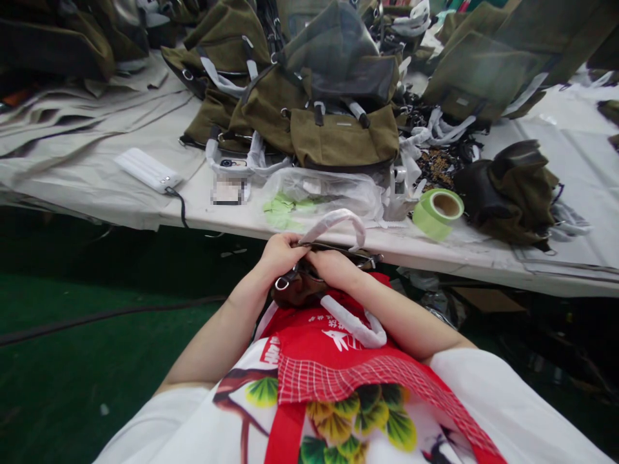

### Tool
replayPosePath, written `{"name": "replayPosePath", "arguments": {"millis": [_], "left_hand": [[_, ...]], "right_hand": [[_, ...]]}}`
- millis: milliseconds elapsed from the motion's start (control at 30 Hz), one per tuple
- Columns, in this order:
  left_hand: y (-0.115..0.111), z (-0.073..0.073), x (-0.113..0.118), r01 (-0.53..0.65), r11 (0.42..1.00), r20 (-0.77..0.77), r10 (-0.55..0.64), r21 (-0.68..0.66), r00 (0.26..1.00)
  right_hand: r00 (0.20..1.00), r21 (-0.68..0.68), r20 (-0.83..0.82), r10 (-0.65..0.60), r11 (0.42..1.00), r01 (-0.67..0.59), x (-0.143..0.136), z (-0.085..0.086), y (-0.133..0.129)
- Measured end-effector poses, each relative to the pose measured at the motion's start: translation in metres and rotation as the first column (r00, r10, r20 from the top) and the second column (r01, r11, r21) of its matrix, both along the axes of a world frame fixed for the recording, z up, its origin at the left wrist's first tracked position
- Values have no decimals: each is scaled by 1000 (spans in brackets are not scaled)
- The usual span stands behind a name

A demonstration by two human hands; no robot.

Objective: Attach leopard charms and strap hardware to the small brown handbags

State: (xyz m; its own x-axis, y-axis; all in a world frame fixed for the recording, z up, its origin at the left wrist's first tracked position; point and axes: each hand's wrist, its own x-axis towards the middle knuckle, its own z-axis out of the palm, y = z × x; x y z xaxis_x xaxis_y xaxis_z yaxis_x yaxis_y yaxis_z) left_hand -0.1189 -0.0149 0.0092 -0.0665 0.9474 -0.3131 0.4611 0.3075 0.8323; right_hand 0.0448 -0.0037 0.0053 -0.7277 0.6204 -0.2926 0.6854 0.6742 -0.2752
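Note:
A dark brown-olive handbag (296,291) rests against the red apron at the table's front edge. Two handles wrapped in white material stick out from it, one toward the table and one over the apron. My left hand (283,254) grips the bag's upper edge on the left, thumb on top, near a metal ring. Close beside it, my right hand (334,268) is closed on the same edge, its fingertips partly hidden at the bag's opening. The two hands almost touch. A strip of the bag's zipper shows below my right hand.
Olive handbags (345,136) are heaped on the white table (193,209). Nearer lie a white power bank (147,169) with a cord, a plastic bag (333,193) with green scraps, and a green tape roll (438,214). Another dark bag (512,193) sits at right.

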Motion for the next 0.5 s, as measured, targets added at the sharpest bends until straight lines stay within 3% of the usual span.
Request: {"name": "replayPosePath", "arguments": {"millis": [367, 500], "left_hand": [[0, 2, 5, 60, 998, 10, -61, 34, 998], [0, 0, 8, 80, 995, -1, -80, 61, 997]], "right_hand": [[995, 110, 46, -90, 990, 85, 2, 5, -11], [988, 24, 39, -151, 988, 150, -2, 6, -9]]}}
